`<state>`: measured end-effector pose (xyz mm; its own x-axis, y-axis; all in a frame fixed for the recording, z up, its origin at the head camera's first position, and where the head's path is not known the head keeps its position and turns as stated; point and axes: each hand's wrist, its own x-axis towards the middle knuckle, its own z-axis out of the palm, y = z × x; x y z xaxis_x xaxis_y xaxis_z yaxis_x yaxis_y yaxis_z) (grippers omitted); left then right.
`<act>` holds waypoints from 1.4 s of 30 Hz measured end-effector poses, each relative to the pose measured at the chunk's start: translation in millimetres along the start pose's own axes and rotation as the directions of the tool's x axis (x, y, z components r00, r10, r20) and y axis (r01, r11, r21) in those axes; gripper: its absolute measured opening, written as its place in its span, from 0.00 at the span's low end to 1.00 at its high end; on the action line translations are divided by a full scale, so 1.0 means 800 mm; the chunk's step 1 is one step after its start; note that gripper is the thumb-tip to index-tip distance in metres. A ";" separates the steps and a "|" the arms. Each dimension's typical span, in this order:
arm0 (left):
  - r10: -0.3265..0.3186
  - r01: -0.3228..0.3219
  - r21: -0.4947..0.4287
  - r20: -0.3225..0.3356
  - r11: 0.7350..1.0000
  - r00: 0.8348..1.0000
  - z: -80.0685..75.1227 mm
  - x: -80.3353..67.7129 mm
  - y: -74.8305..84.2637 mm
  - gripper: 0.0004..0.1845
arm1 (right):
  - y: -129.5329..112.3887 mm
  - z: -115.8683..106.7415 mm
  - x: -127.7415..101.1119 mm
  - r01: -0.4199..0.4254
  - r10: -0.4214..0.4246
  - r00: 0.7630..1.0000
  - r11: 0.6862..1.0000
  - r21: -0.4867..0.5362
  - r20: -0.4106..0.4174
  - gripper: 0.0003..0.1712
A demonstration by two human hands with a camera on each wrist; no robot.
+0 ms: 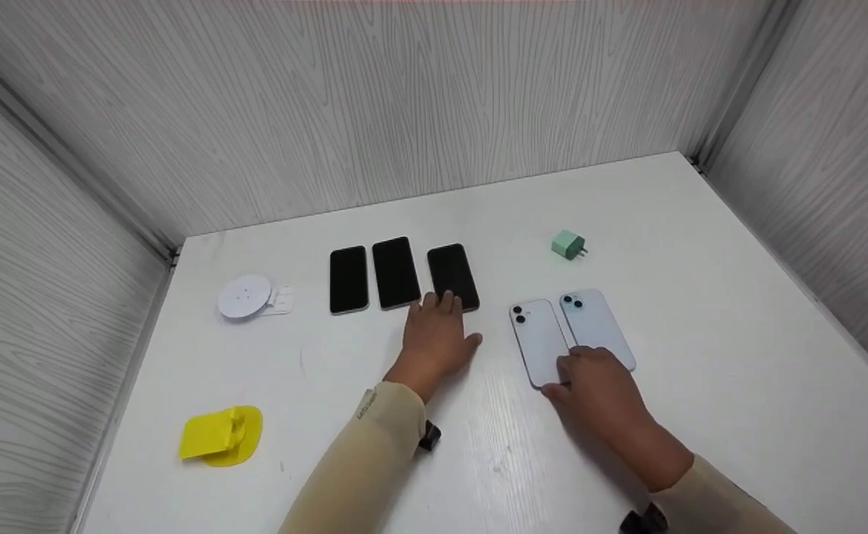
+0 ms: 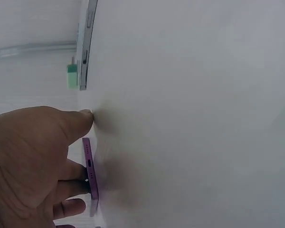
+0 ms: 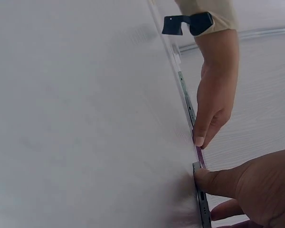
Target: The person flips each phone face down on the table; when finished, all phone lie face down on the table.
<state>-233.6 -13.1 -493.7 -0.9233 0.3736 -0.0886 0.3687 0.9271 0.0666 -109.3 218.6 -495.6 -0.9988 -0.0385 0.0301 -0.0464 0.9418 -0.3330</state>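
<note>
desk (image 1: 701,297) is carrying everything | left hand (image 1: 434,337) is resting flat, fingers straight on the near end of the right-most black phone (image 1: 452,276), gripping nothing | right hand (image 1: 597,389) is pressing loosely curled fingers on two pale phones (image 1: 597,322) toward the desk's right edge | risk: a careless push is likely to slide one phone into its neighbour

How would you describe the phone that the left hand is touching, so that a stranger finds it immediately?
Start at the white table and find the row of three phones lying screen-up near its back edge. The one meant is the rightmost phone of that row, where the left hand rests its fingertips on the near end. Unlike the two pale phones further right, it shows a black screen, not cameras.
</note>
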 end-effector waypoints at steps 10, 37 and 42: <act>0.005 -0.005 -0.031 -0.002 0.999 1.000 0.016 -0.080 0.027 0.44 | 0.004 0.005 0.000 -0.004 0.004 1.000 1.000 -0.005 -0.001 0.18; 0.110 -0.139 -0.097 -0.257 0.986 0.960 0.025 -0.143 0.011 0.18 | -0.004 0.000 0.002 0.015 -0.015 1.000 1.000 -0.010 0.013 0.16; 0.055 -0.103 -0.201 -0.232 0.974 0.971 0.023 -0.137 0.007 0.19 | -0.005 -0.013 0.005 0.031 -0.030 0.999 0.999 -0.016 0.045 0.18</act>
<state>-128.6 -48.3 -501.9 -0.9013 0.4073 0.1478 0.4330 0.8589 0.2734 -112.9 218.1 -484.5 -0.9967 -0.0817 -0.0024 -0.0767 0.9453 -0.3171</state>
